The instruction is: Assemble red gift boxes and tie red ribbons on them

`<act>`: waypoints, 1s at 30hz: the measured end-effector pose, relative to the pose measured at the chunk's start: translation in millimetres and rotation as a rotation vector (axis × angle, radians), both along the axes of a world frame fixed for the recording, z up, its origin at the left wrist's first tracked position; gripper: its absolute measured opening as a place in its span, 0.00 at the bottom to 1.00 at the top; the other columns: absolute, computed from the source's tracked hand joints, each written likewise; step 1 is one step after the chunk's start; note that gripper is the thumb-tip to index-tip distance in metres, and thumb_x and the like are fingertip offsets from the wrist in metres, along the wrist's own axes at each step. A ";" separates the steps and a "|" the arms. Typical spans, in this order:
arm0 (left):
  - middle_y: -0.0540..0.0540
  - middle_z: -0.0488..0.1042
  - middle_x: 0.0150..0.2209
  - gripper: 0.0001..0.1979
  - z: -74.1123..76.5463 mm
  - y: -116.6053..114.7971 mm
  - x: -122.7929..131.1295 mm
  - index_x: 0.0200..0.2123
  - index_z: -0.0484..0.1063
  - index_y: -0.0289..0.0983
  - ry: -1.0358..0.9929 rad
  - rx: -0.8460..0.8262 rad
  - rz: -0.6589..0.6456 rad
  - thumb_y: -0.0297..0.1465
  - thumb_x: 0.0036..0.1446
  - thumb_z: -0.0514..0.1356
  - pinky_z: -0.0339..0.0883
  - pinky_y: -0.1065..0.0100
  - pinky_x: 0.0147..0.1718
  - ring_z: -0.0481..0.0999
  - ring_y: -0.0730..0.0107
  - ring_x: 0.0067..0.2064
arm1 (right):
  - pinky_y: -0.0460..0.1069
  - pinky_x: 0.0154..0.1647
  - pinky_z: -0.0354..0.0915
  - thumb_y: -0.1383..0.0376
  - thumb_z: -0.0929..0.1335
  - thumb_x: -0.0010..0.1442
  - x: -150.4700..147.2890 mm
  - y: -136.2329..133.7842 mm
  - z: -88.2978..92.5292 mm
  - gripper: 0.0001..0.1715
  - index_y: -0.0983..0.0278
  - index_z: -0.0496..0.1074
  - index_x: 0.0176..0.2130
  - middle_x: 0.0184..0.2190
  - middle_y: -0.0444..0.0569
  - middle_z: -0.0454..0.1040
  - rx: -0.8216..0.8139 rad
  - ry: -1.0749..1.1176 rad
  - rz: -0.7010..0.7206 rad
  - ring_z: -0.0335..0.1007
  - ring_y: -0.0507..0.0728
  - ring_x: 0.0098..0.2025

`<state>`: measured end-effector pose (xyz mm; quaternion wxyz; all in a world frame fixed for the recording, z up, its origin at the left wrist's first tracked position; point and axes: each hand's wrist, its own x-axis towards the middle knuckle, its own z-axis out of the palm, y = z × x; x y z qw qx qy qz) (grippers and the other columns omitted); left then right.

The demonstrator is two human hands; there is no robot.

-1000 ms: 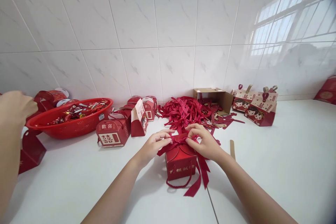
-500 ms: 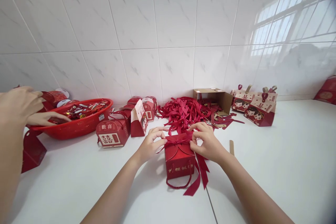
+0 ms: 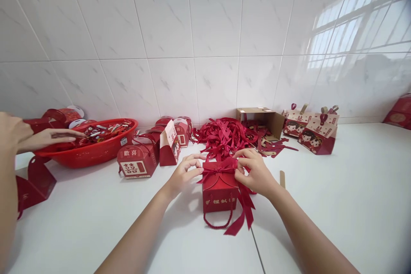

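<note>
A small red gift box [image 3: 220, 197] with gold characters stands upright in front of me, its rope handle [image 3: 218, 226] hanging down the near side onto the table. Across its top runs a dark red ribbon [image 3: 221, 170] tied in a bow, with long tails trailing down the right side. My left hand [image 3: 186, 174] pinches the bow's left loop between thumb and fingers. On the opposite side my right hand [image 3: 253, 170] has its fingers closed on the ribbon's right loop. Behind the box lies a heap of loose red ribbons [image 3: 221, 135].
At the left, a co-worker's hand [image 3: 51, 138] hovers at a red basin [image 3: 86, 154] of wrapped sweets. Finished-looking boxes [image 3: 138, 160] stand between basin and ribbons. A cardboard box [image 3: 272, 124], several printed boxes [image 3: 317, 137] and a tan strip [image 3: 282, 179] are to the right.
My hands stay on the bow, which looks slightly spread, with barely any movement. The co-worker's hand has risen out of the basin, and the other hand has gone from sight.
</note>
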<state>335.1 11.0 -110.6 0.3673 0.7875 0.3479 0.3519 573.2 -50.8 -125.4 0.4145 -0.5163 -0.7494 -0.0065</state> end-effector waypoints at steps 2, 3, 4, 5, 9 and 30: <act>0.43 0.70 0.53 0.11 -1.4 -1.5 1.9 0.21 0.63 0.38 -0.120 -0.128 -0.072 0.35 0.53 0.56 0.58 0.53 0.53 0.67 0.54 0.54 | 0.57 0.44 0.60 0.71 0.66 0.49 -0.4 0.8 -2.6 0.15 0.62 0.57 0.18 0.37 0.49 0.72 -0.032 0.035 -0.034 0.64 0.60 0.42; 0.43 0.70 0.53 0.12 -1.9 -2.0 2.4 0.21 0.62 0.38 -0.158 -0.160 -0.086 0.36 0.54 0.56 0.58 0.54 0.53 0.67 0.54 0.54 | 0.57 0.44 0.60 0.70 0.66 0.50 -0.7 0.8 -3.4 0.15 0.62 0.58 0.18 0.36 0.49 0.72 -0.043 0.041 -0.049 0.65 0.60 0.42; 0.42 0.71 0.53 0.14 -2.2 -2.3 2.6 0.21 0.60 0.37 -0.175 -0.170 -0.083 0.37 0.55 0.56 0.58 0.54 0.53 0.67 0.54 0.54 | 0.57 0.44 0.60 0.69 0.66 0.51 -1.0 0.6 -3.8 0.14 0.62 0.59 0.18 0.36 0.49 0.72 -0.050 0.040 -0.060 0.65 0.60 0.42; 0.42 0.71 0.52 0.15 -2.4 -2.3 2.5 0.20 0.60 0.37 -0.170 -0.160 -0.065 0.38 0.55 0.56 0.57 0.53 0.54 0.67 0.54 0.54 | 0.57 0.44 0.60 0.69 0.66 0.52 -1.1 0.3 -3.9 0.14 0.62 0.60 0.19 0.36 0.49 0.72 -0.053 0.034 -0.064 0.65 0.60 0.42; 0.42 0.72 0.50 0.17 -2.7 0.6 0.5 0.20 0.63 0.38 -0.031 -0.003 0.043 0.41 0.56 0.55 0.51 0.49 0.57 0.65 0.54 0.54 | 0.57 0.44 0.60 0.70 0.66 0.51 -1.2 -1.4 -3.2 0.12 0.62 0.65 0.19 0.38 0.49 0.72 -0.048 0.005 -0.049 0.65 0.60 0.43; 0.49 0.72 0.35 0.15 -9.8 -0.6 5.0 0.32 0.66 0.39 -0.028 -0.127 -0.034 0.45 0.60 0.53 0.66 0.66 0.40 0.72 0.67 0.38 | 0.57 0.50 0.60 0.59 0.63 0.56 0.0 -5.9 7.9 0.10 0.60 0.60 0.27 0.42 0.50 0.65 -0.155 0.613 0.151 0.64 0.61 0.48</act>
